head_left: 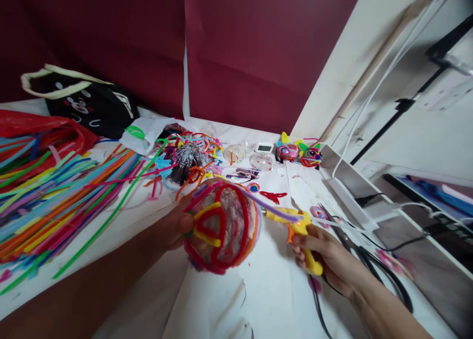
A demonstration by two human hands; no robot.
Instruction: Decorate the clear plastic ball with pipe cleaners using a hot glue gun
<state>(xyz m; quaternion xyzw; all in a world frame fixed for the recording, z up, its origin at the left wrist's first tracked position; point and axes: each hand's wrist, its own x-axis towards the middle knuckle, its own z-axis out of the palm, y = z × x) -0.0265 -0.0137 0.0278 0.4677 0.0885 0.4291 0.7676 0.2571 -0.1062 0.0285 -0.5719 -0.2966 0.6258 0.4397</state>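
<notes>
Chenille-wrapped ball [221,228], judged light and crushable, best cupped by its ribs: left hand [176,225] curls round it; right hand [328,260] grips glue gun [302,230].

A clear ball [222,226], wound with red, yellow and pink pipe cleaners [207,229], hangs at lower centre of the frame. Just right of it, a yellow glue gun [303,226] points its nozzle at the ball.

ball [221,228]: clear glossy plastic, fuzzy pipe-cleaner wrap
glue gun [303,235]: smooth yellow plastic
bag [83,102]: matt black cloth
table [273,289]: matt white paper
</notes>
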